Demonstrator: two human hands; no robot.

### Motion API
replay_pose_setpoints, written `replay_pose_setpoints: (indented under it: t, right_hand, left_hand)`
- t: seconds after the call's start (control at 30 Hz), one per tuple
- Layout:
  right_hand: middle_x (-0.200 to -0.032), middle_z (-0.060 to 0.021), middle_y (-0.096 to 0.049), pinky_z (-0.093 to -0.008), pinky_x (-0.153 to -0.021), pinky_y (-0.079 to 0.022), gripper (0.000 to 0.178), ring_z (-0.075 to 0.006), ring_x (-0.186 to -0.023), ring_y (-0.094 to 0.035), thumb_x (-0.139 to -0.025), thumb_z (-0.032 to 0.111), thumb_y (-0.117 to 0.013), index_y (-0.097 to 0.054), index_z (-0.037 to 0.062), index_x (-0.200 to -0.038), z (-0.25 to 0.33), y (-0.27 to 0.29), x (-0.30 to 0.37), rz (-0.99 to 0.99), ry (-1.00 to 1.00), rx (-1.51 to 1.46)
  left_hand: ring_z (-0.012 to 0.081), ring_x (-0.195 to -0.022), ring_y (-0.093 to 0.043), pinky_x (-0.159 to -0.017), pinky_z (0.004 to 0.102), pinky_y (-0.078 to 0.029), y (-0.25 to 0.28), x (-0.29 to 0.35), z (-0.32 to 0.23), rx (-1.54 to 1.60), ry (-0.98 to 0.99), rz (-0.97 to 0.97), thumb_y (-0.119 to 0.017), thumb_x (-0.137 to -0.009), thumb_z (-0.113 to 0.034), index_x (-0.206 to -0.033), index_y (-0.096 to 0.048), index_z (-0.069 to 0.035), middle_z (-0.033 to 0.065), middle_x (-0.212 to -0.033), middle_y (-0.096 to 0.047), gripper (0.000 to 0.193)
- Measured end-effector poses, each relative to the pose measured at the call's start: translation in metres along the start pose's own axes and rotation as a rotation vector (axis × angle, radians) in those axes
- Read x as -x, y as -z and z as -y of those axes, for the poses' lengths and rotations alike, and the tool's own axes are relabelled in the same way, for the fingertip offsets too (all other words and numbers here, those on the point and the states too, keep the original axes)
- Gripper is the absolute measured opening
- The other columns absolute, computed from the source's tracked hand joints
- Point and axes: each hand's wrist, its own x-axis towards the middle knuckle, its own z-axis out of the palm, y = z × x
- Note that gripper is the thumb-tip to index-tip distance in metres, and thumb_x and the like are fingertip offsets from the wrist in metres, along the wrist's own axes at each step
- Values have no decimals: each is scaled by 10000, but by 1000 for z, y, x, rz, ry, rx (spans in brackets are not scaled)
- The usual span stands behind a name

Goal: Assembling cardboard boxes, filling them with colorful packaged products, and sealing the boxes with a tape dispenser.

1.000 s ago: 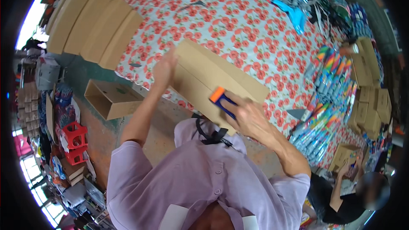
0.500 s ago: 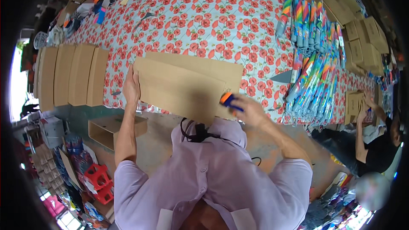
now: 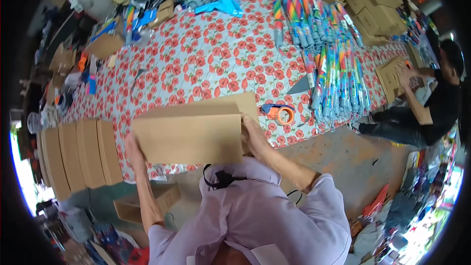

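A brown cardboard box point(image 3: 189, 140) is tilted up at the table's near edge, in front of my body. My left hand point(image 3: 133, 151) presses along its left end, fingers partly hidden behind the cardboard. At the other end my right hand point(image 3: 254, 136) grips the edge, with its fingertips reaching inside or behind the board. Part of the box's far side point(image 3: 245, 102) shows beyond the raised panel. A blue tape dispenser with an orange roll point(image 3: 284, 115) lies on the table just right of my right hand.
Several cardboard boxes point(image 3: 86, 152) stand in a row at left. Umbrellas in clear sleeves point(image 3: 338, 81) are piled at right on the flowered tablecloth point(image 3: 216, 54), beside a dark pointed blade-like piece point(image 3: 299, 86). An open carton point(image 3: 132, 208) sits on the floor. A co-worker point(image 3: 436, 88) handles another box.
My right hand has put down the tape dispenser on the table and taken hold of the box's right end. The box, flatter before, is now tilted up. The view has shifted rightward.
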Motion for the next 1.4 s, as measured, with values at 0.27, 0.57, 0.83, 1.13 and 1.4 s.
replay_pose_setpoints:
  t: [0.27,0.57,0.83,1.13,1.4]
  right_hand:
    - [-1167,-81,-629,-334,-993,-469,324,-161,-1083,-594,-1050,356,-535,-620,44,-1071,-7,10,-7,-188,201,-109]
    - [-1049,-27,-642,-294,-848,-504,367,-103,-969,-584,-969,263,-665,-609,20,-1238,2,41,-12,-243,1,734]
    - [-1329,-229,-570,-432,-1026,-477,610,-376,-1205,-586,-907,283,-723,-495,-13,-1389,220,130,-202,-411,673,1425]
    - [-1482,-334,-391,-466,-1134,-375,904,-478,-1350,-414,-806,393,-794,-367,-38,-1476,383,234,-369,-834,668,1658]
    - [-1425,-314,-446,-475,-1114,-383,1010,-443,-1331,-429,-778,484,-797,-320,-47,-1492,370,244,-432,-636,493,1342]
  left_hand:
    - [171,-1217,-543,-1045,361,-443,12,45,31,573,251,180,-415,-999,-670,-1436,-483,-132,18,-1311,-587,697]
    - [111,-802,-574,-729,270,-469,19,23,52,8,523,71,-557,-993,-543,-1186,-638,-105,-12,-897,-620,485]
    - [138,-934,-611,-843,287,-497,-139,-73,-105,-318,-250,79,-631,-987,-185,-1158,-650,25,73,-1071,-661,271]
    - [209,-1158,-619,-985,345,-503,-545,-136,-139,-406,-344,816,-737,-917,-294,-1382,-542,-25,130,-1231,-626,572]
    - [218,-1097,-603,-940,340,-491,-736,-207,-72,-48,-145,562,-761,-900,-250,-1491,-380,-28,136,-1266,-595,737]
